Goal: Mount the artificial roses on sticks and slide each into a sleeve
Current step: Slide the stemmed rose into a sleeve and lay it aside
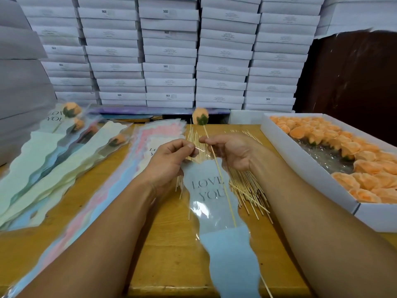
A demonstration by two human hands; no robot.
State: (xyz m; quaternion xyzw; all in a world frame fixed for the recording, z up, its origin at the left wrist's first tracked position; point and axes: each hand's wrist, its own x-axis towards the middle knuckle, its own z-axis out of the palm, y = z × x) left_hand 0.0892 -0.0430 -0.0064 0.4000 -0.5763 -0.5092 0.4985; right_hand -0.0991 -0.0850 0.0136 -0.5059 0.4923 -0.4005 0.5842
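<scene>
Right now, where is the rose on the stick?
In the head view, the rose stands at centre, beyond both hands, above the loose sticks; the right hand pinches its stick.

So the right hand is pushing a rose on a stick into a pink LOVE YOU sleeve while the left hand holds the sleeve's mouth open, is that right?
Not quite: the sleeve is pale blue, not pink, as the head view shows. The rest stands: the right hand pinches the stick of the orange rose and feeds it into the LOVE YOU sleeve, while the left hand holds the sleeve's mouth.
</scene>
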